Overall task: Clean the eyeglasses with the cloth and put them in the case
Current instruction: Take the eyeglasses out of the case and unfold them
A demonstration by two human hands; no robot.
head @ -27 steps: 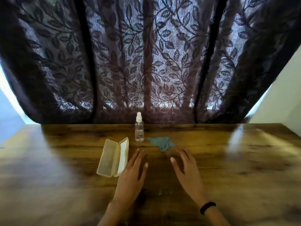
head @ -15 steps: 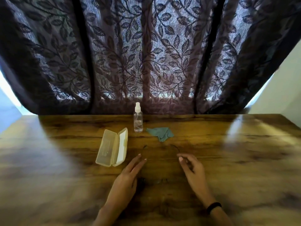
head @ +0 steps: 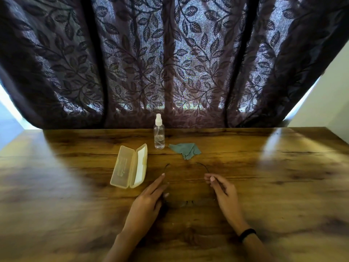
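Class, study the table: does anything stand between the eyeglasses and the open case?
Only the person's own left hand, beside the eyeglasses on the side of the case. The spray bottle and cloth lie farther back, off that path.

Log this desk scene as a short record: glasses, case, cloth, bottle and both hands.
eyeglasses: unfolded on the table, between the hands
case: open, left of the eyeglasses
spray bottle: upright, behind the case
cloth: crumpled, right of the spray bottle, untouched
left hand: fingers straight, beside one temple arm
right hand: fingers curled at the other temple arm; grip unclear
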